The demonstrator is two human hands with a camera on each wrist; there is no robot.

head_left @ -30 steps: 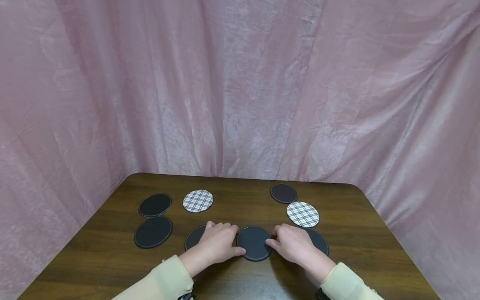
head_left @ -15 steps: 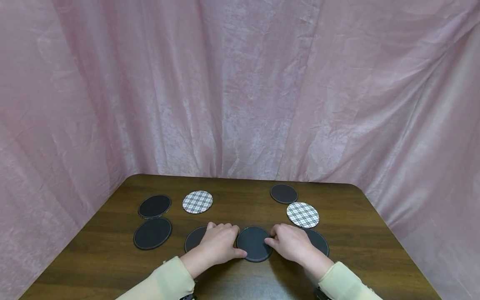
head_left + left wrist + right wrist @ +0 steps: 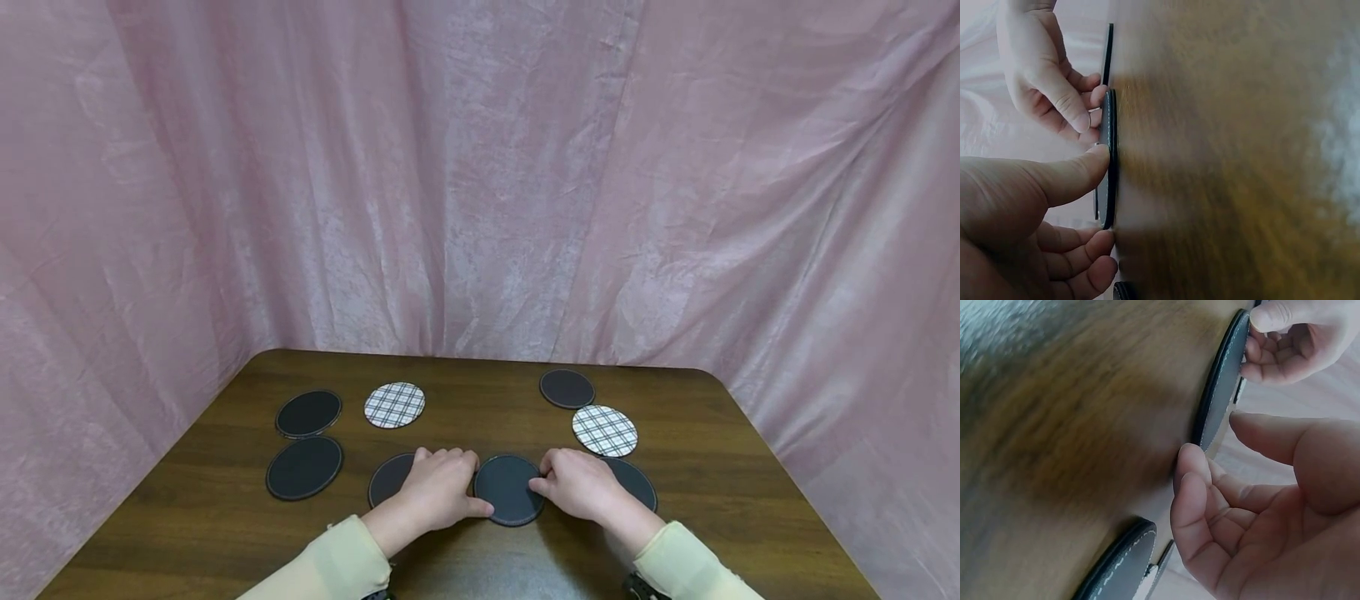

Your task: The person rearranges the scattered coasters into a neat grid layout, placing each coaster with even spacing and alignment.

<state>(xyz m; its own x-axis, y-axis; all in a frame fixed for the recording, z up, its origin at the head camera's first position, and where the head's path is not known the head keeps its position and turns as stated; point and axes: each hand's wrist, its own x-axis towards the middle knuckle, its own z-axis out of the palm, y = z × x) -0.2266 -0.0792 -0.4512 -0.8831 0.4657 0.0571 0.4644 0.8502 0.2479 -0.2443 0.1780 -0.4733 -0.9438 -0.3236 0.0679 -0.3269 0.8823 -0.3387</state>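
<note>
A round dark coaster (image 3: 508, 492) with a stitched rim lies flat on the table between both hands. My left hand (image 3: 437, 492) holds its left side, thumb at the near rim and fingertips at the side. On the opposite side, my right hand (image 3: 581, 485) has curled fingertips against the rim and the thumb over the top face. In the left wrist view the coaster edge (image 3: 1110, 162) looks layered; I cannot tell whether it is a stack. Each hand partly covers another dark coaster, one on the left (image 3: 388, 479) and one on the right (image 3: 633, 483).
Two black coasters, a farther one (image 3: 308, 413) and a nearer one (image 3: 303, 468), lie at the left. Plaid white coasters lie at back left (image 3: 395, 406) and right (image 3: 604, 431), near a dark brown coaster (image 3: 567, 389). A pink curtain (image 3: 480, 183) hangs behind the wooden table (image 3: 712, 517).
Hardly anything differs. The left thumb has slid slightly right along the near rim of the middle coaster; the other coasters keep their places.
</note>
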